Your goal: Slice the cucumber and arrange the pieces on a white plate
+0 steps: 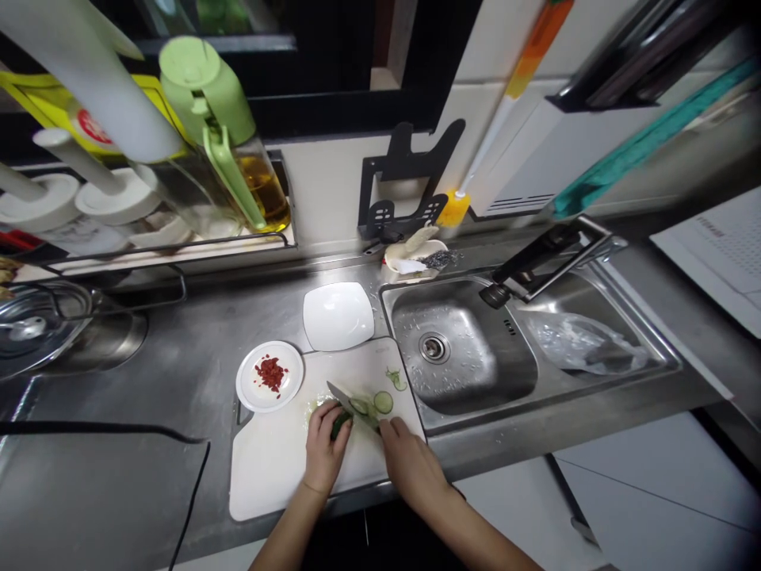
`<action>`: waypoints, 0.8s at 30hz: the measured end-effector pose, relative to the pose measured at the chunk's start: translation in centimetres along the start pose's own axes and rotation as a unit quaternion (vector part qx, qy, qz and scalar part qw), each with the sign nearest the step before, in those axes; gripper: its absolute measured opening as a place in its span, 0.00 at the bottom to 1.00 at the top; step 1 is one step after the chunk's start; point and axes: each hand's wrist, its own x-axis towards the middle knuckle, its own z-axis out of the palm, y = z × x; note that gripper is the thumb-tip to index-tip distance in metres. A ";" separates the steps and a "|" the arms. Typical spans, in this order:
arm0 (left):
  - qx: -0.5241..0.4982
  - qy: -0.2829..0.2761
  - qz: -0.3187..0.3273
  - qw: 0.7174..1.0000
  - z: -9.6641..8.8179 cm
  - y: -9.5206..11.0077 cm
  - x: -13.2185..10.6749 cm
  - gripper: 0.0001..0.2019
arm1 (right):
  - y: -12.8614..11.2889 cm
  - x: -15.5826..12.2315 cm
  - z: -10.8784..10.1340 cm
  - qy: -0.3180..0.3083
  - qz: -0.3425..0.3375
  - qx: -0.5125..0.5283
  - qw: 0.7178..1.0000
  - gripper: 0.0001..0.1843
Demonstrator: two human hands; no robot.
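Observation:
My left hand (324,444) is closed around a dark green cucumber piece (341,423) on the white cutting board (267,468). In my right hand (410,460) is a kitchen knife (340,394), its handle hidden by the fingers and its blade pointing up and left beside the cucumber. Cut cucumber slices (384,402) lie to the right of the blade, some against it. Green peel scraps (394,378) rest near the board's right edge. Small pale wet bits lie by my left fingers.
A white plate (245,382) with chopped red pieces overlaps the board's upper left. Behind it stands a square white dish (338,316). The steel sink (476,388) with its faucet (523,277) is at right, holding a plastic bag (583,341). An oil bottle (261,186) stands on the left shelf.

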 end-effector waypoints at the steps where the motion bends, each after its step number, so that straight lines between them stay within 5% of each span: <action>1: 0.003 0.001 -0.001 1.000 -0.2 0.1 0.1 0.11 | 0.5 -0.3 -0.4 0.008 -0.004 -0.003 1.000 0.22; 7: 0.037 0.020 0.023 0.999 -1.9 1.8 1.0 0.10 | 3.0 -0.7 0.1 0.057 -0.011 -0.025 0.998 0.17; 11: 0.081 -0.128 0.055 0.987 -1.5 4.7 3.5 0.08 | 3.9 -0.4 1.4 0.078 -0.016 -0.058 0.995 0.20; 15: 0.098 -0.279 0.005 0.955 0.1 6.7 6.3 0.09 | 4.3 -0.6 1.8 0.091 -0.030 -0.079 0.992 0.19; 24: 0.165 -0.357 -0.052 0.918 1.9 7.1 9.6 0.09 | 4.9 -1.7 1.1 0.101 -0.055 -0.109 0.987 0.17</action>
